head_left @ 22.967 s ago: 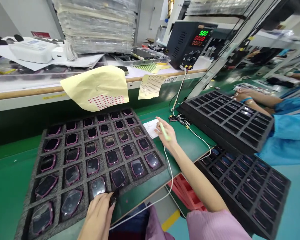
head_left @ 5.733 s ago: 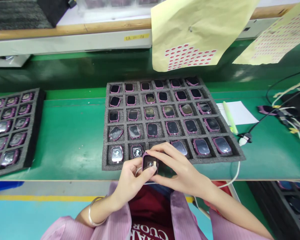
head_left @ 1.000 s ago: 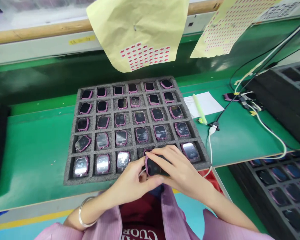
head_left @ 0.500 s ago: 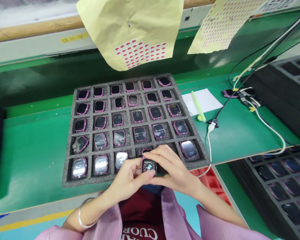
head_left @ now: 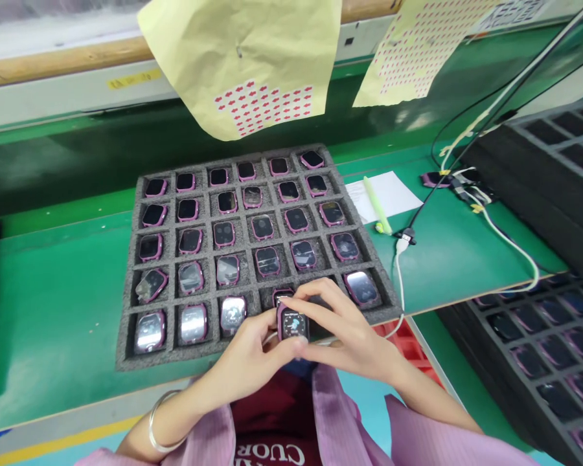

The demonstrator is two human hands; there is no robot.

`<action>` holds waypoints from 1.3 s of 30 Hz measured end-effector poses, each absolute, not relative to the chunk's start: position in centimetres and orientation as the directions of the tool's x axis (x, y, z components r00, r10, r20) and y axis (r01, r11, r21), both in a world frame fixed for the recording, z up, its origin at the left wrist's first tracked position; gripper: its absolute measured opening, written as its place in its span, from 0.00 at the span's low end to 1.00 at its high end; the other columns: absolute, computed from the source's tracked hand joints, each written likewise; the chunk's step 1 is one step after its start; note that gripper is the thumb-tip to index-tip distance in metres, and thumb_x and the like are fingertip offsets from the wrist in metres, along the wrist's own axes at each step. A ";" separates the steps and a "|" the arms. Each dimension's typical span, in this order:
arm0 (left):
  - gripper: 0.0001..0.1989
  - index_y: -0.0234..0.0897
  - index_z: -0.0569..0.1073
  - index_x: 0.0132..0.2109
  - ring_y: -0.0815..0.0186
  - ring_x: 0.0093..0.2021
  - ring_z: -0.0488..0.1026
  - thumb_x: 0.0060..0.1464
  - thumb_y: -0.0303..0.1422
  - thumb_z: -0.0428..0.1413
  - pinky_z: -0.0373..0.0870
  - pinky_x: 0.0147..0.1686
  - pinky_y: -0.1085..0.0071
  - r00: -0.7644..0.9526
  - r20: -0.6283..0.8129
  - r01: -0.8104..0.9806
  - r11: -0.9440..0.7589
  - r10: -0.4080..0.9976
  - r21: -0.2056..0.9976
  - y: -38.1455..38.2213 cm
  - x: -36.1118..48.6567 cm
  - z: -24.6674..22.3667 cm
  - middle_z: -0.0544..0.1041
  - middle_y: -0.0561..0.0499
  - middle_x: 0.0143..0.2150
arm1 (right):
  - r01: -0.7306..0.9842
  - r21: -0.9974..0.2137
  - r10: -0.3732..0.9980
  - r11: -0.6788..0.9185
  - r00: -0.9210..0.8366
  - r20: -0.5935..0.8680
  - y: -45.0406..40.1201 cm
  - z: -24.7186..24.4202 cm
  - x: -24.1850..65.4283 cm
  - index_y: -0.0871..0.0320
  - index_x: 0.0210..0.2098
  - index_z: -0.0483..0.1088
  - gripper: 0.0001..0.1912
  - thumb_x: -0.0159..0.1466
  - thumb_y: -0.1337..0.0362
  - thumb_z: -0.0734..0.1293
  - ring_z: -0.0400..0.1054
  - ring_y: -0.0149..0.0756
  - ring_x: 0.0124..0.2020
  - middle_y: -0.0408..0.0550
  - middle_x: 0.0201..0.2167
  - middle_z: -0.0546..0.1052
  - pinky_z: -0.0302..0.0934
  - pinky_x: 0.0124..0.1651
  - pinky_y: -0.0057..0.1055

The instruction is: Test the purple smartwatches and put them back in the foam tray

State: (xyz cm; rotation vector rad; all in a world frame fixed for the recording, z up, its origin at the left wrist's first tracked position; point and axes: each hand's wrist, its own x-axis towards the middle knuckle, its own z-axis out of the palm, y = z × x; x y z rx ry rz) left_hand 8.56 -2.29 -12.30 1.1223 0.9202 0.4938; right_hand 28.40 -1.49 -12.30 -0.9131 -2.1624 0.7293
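Observation:
A smartwatch (head_left: 293, 323) with a lit dial and a purple case is held over the front edge of the grey foam tray (head_left: 124, 323). My left hand (head_left: 252, 346) grips it from the left, thumb at its lower edge. My right hand (head_left: 347, 327) touches it from the right, fingers bent over its top and thumb near the lower right corner. A white cable (head_left: 401, 278) runs from a connector toward my hands, partly hidden beneath them. Purple-cased watches sit in the tray's compartments, such as one (head_left: 362, 287) to the right of my right hand.
A white paper (head_left: 398, 194) and a light green pen (head_left: 376, 204) lie behind and right of the tray. Black foam trays (head_left: 529, 317) with watches stand at the right. Yellow sheets (head_left: 252, 58) hang at the back. Red trays (head_left: 411, 346) show below the table edge.
The view has shifted slightly, so the tray and papers appear further left. My right fingers have lifted a little off the watch's top, and more of its lit screen shows.

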 end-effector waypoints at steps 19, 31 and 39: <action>0.08 0.35 0.64 0.41 0.76 0.24 0.54 0.57 0.32 0.54 0.52 0.23 0.77 0.601 -0.389 0.105 0.413 0.699 0.905 -1.5 10.2 -12.0 0.63 0.57 0.31 | 0.731 -0.440 0.771 0.522 -0.625 -0.124 0.9 -8.9 38.1 0.59 0.55 0.64 0.19 0.66 0.61 0.62 0.66 0.46 0.47 0.56 0.51 0.64 0.66 0.45 0.39; 0.16 0.36 0.66 0.44 0.76 0.23 0.54 0.48 0.29 0.60 0.52 0.21 0.76 0.601 -0.348 0.143 0.332 0.719 0.932 -1.7 9.8 -12.3 0.68 0.54 0.36 | 0.677 -0.449 0.810 0.583 -0.522 0.265 -1.3 -8.4 34.8 0.58 0.53 0.64 0.20 0.65 0.56 0.66 0.67 0.49 0.49 0.58 0.50 0.71 0.65 0.48 0.45; 0.27 0.35 0.64 0.54 0.74 0.24 0.56 0.46 0.29 0.61 0.54 0.22 0.76 0.604 -0.308 0.084 0.326 0.735 0.942 -2.3 9.7 -12.4 0.66 0.54 0.33 | 0.582 -0.406 0.709 0.704 -0.607 0.360 -1.5 -9.2 28.1 0.65 0.51 0.66 0.15 0.67 0.65 0.62 0.69 0.47 0.44 0.59 0.45 0.74 0.65 0.46 0.45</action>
